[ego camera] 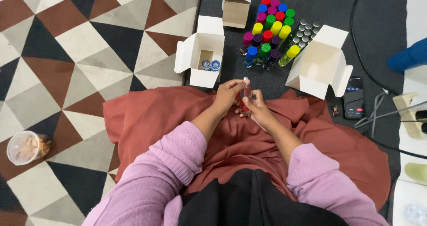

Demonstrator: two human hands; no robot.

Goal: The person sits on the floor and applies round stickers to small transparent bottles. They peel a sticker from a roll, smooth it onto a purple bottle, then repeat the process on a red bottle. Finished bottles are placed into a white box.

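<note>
Both hands meet over my lap on a rust-red cloth (147, 119). My left hand (227, 95) and my right hand (258, 110) together hold a small upright bottle with red contents (245, 97) and a silver top. Just beyond them stands an open white box (202, 52) with two small blue-capped bottles (210, 65) inside. A cluster of bottles with coloured caps (270, 30) stands on the dark mat further out, with several small silver-topped vials (304, 32) beside it.
A second open white box (320, 64) lies to the right, and a third box (235, 6) at the top. A phone (354, 97) and cables (378, 115) lie on the right. A clear lidded cup (24, 147) sits on the patterned floor at left.
</note>
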